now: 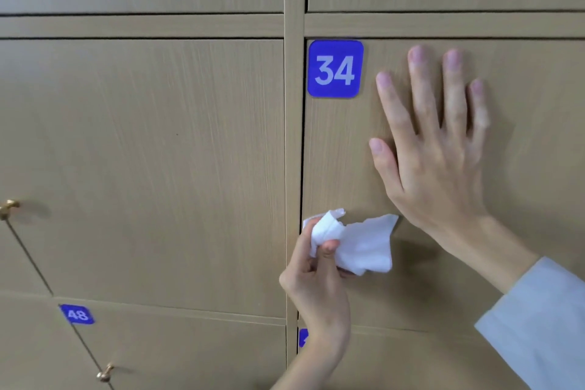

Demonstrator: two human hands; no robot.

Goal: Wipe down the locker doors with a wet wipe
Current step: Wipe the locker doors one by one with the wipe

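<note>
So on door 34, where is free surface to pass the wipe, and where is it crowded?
Door 34 is bare in the strip under the blue number plate, between the door's left edge and the right hand, which lies flat on it. More bare wood lies below the wipe in the left hand. The gap between wipe and right wrist is crowded.

My locker door (348, 152) looks matt wood-grain laminate; the wipe (364, 244) soft crumpled cloth, the knob (8, 207) shiny brass.
</note>
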